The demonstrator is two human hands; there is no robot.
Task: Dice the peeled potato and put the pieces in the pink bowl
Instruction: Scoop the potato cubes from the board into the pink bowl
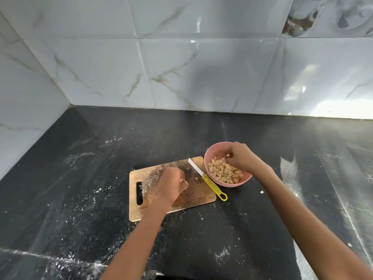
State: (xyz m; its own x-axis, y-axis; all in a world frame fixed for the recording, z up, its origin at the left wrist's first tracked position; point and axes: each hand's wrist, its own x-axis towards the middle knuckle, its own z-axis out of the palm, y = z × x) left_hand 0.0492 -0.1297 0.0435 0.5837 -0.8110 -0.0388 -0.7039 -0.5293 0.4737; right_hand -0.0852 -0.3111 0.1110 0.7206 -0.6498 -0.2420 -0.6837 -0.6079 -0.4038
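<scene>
On black counter, one pink bowl (210,158), one knife (207,179), two hands (171,183)

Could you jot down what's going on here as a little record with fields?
Surface: dark countertop, dusted with white specks
Board: wooden cutting board
Knife: yellow-handled knife lying on the board's right edge, unheld
Bowl: pink bowl right of the board, holding diced potato
Left hand: on the board, gathering a few pieces
Right hand: over the bowl, fingers curled round pieces
Stray: one piece on the counter
</scene>
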